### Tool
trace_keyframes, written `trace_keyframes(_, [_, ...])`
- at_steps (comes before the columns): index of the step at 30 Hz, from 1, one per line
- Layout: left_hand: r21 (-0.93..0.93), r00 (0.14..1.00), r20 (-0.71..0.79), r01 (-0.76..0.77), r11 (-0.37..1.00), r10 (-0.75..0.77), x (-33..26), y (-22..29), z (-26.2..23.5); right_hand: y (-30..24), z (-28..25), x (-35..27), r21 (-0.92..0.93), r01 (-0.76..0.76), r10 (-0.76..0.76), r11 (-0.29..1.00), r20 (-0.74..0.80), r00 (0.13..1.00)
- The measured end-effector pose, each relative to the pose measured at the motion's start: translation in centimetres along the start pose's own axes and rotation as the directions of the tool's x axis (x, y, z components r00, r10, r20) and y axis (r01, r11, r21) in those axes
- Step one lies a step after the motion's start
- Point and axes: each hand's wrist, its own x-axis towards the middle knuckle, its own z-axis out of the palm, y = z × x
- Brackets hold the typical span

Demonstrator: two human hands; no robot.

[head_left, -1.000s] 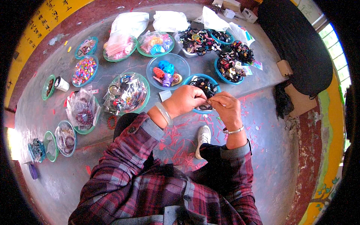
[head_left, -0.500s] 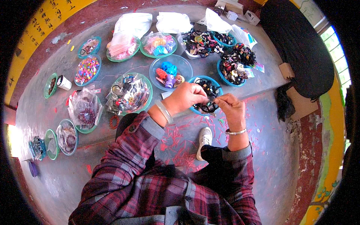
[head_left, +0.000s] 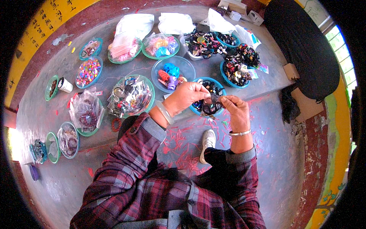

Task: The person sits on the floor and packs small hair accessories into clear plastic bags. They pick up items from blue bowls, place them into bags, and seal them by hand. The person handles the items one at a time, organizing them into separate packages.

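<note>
Pinching a small see-through piece (head_left: 214, 100) between our hands, with the blue bowl (head_left: 195, 110) behind it.
Left hand (head_left: 183, 97) and right hand (head_left: 237, 111) each have fingertips together, apparently clamped on it; we'd best use light, even tension, over the bowl's dark bands (head_left: 210, 84) in case it slips.

Daylight pours through a blown-out window (head_left: 341, 49) at right and flares beyond the left edge of the grey surface (head_left: 272, 53), leaving a dull sheen on it. White bags (head_left: 135, 24) along its far edge nearly wash out; a dark cover (head_left: 301, 45) off its right edge swallows detail. The left hand (head_left: 187, 97) and right hand (head_left: 237, 110) are evenly lit. Fisheye distortion bows the walls (head_left: 36, 32) into grainy black corners.
</note>
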Motion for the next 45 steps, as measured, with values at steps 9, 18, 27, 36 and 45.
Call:
trace_keyframes(9, [0.226, 1.0, 0.023, -0.011, 0.974, 0.006, 0.0, -0.9, 0.6, 1.1, 0.6, 0.4, -0.13, -0.055, 0.072, 0.99, 0.133, 0.989])
trace_keyframes(18, [0.167, 1.0, 0.013, -0.018, 0.986, 0.017, -0.1, -0.8, 0.8, 0.9, 0.0, 0.5, -0.201, -0.051, 0.077, 0.978, 0.124, 0.989])
trace_keyframes(27, [0.076, 0.999, -0.002, -0.036, 0.996, 0.036, -0.2, -0.2, 0.3, -0.1, 0.0, 0.1, -0.043, -0.126, 0.13, 0.991, 0.094, 0.987])
trace_keyframes(36, [-0.022, 0.995, -0.067, 0.072, 0.997, -0.073, -0.6, 1.4, 0.7, 0.4, -0.4, 0.2, 0.097, -0.198, 0.197, 0.975, 0.02, 0.98])
trace_keyframes(45, [0.068, 0.971, 0.025, 0.235, 0.97, -0.237, -0.6, -0.4, 1.7, 0.7, 0.1, 0.6, 0.285, -0.183, 0.218, 0.941, -0.094, 0.971])
